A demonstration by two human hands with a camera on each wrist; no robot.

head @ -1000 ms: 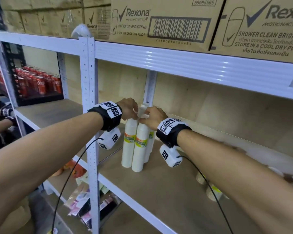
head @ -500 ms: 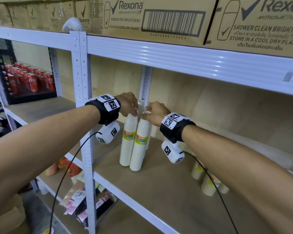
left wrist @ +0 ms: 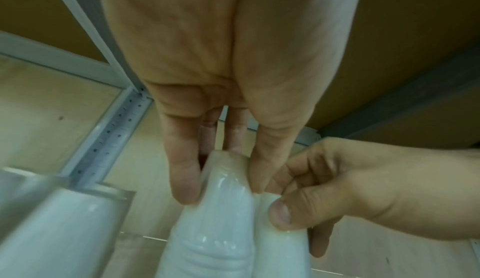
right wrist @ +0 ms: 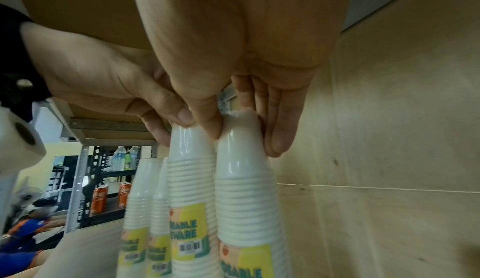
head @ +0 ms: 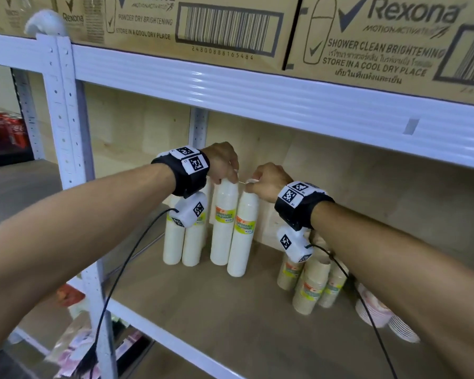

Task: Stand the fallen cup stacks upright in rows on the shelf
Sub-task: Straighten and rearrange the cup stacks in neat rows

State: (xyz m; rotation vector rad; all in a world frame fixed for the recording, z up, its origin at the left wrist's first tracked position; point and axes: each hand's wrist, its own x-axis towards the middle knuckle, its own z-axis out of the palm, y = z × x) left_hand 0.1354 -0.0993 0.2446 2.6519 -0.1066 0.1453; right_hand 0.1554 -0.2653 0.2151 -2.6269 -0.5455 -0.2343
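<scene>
Each set of fingers is closed narrow around the top of a tall white cup stack: the left hand point(head: 222, 162) pinches the tip of the rear stack point(head: 222, 222), the right hand point(head: 268, 178) the tip of the front stack point(head: 242, 233) just beside it. The left-wrist view shows the left fingers point(left wrist: 183, 171) wrapped on the plastic sleeve, with the other thumb pressed on the neighbouring tip. Half a second ago the pair leaned together near the shelf's front left; now both stand straighter and deeper in, next to two more white stacks point(head: 184, 242) already upright to the left of the fingers. That likely means a second pair is joining the row and only needs releasing.

Below and to the right of the fingers, brown cup stacks point(head: 311, 283) stand in a loose cluster, and further right a patterned stack point(head: 381, 313) lies on its side on the shelf point(head: 230, 310), still to be raised. The low beam point(head: 257, 102) above leaves little headroom, and the wrist cables point(head: 367, 310) trail across the brown cluster.
</scene>
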